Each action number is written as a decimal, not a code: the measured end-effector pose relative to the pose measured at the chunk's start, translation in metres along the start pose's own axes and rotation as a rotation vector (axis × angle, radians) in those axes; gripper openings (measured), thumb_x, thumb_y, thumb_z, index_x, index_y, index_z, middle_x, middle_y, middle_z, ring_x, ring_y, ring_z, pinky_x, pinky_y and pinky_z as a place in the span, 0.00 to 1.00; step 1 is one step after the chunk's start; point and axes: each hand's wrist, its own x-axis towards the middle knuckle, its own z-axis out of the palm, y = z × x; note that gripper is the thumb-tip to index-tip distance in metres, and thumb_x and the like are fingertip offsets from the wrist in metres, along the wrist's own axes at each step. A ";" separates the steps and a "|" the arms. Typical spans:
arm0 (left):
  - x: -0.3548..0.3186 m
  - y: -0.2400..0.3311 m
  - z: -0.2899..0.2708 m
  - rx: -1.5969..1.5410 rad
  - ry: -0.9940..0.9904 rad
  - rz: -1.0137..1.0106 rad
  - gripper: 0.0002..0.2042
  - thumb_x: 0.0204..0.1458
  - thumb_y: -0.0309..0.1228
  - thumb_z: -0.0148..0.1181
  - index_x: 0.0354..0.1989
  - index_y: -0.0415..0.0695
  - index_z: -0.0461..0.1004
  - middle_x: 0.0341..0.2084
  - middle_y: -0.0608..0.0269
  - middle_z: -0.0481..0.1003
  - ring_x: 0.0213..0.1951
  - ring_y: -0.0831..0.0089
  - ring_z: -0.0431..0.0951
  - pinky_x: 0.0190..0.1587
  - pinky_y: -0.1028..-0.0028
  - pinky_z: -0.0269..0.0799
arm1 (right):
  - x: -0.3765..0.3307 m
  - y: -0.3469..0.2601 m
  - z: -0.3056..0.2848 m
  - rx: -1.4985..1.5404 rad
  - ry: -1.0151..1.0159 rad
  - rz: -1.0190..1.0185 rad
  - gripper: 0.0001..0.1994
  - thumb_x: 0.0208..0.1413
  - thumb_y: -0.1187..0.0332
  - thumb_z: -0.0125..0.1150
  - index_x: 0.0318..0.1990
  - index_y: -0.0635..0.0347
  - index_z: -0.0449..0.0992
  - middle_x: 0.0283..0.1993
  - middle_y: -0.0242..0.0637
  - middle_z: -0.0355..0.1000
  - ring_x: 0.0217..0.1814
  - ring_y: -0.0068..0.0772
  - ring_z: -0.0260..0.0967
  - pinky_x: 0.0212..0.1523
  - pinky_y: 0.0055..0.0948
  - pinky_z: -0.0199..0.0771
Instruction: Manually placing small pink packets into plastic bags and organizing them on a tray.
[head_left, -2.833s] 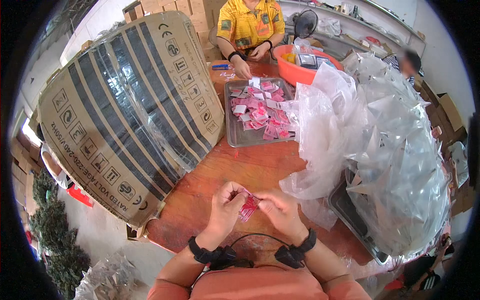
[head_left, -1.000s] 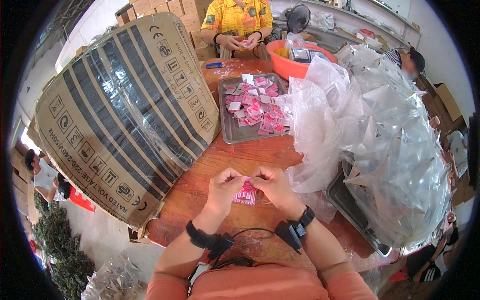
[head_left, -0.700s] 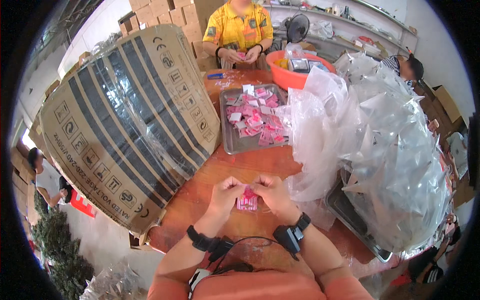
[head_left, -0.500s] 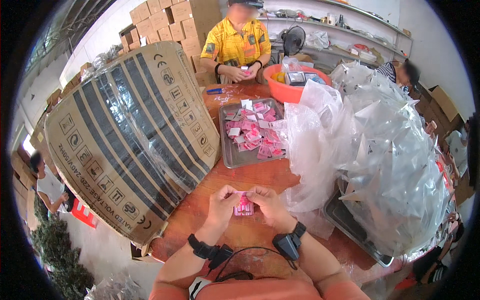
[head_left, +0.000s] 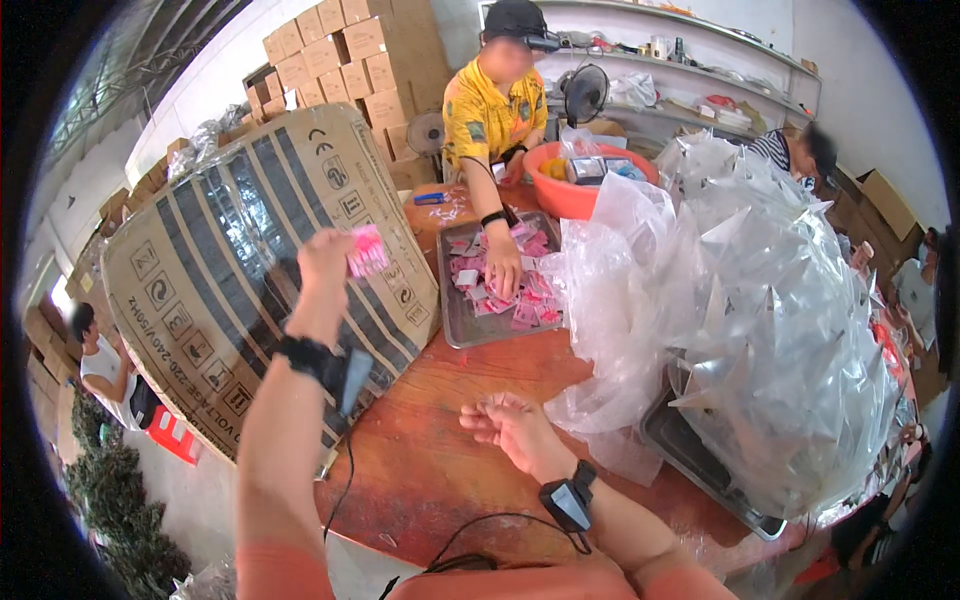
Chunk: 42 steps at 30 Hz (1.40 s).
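My left hand is raised up in front of the big cardboard box, pinching a small pink packet between its fingertips. My right hand hovers low over the wooden table, palm up, fingers loosely curled and empty. Further back a metal tray holds several pink and white packets. A person in a yellow shirt across the table has a hand resting in that tray.
A large heap of clear plastic bags fills the right side, over a second metal tray. A red basin stands behind. Stacked cartons, a fan, shelves and other people sit around the edges.
My left hand has lifted away from my right and swung up to the left with the pink packet. My right hand has let go and stays low. The other person's hand now reaches into the tray.
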 end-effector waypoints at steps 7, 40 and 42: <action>0.129 0.022 -0.004 0.185 0.101 0.085 0.02 0.41 0.20 0.56 0.20 0.40 0.71 0.17 0.66 0.69 0.16 0.75 0.69 0.14 0.72 0.59 | -0.014 0.024 -0.064 -0.105 -0.006 0.099 0.06 0.59 0.69 0.48 0.35 0.60 0.69 0.36 0.38 0.73 0.35 0.31 0.72 0.31 0.25 0.69; 0.225 -0.267 0.146 -0.124 -0.088 -0.416 0.05 0.52 0.31 0.54 0.34 0.47 0.67 0.21 0.66 0.70 0.19 0.76 0.70 0.18 0.77 0.64 | -0.035 0.075 -0.152 -0.456 0.848 0.033 0.06 0.57 0.70 0.48 0.32 0.62 0.69 0.23 0.35 0.69 0.18 0.25 0.66 0.18 0.24 0.67; 0.212 -0.275 0.139 -0.129 -0.249 -0.448 0.07 0.53 0.33 0.54 0.37 0.47 0.66 0.23 0.67 0.71 0.23 0.75 0.71 0.23 0.75 0.67 | -0.037 0.088 -0.170 -0.531 0.846 0.012 0.07 0.57 0.70 0.49 0.30 0.63 0.70 0.24 0.35 0.70 0.21 0.25 0.68 0.21 0.25 0.69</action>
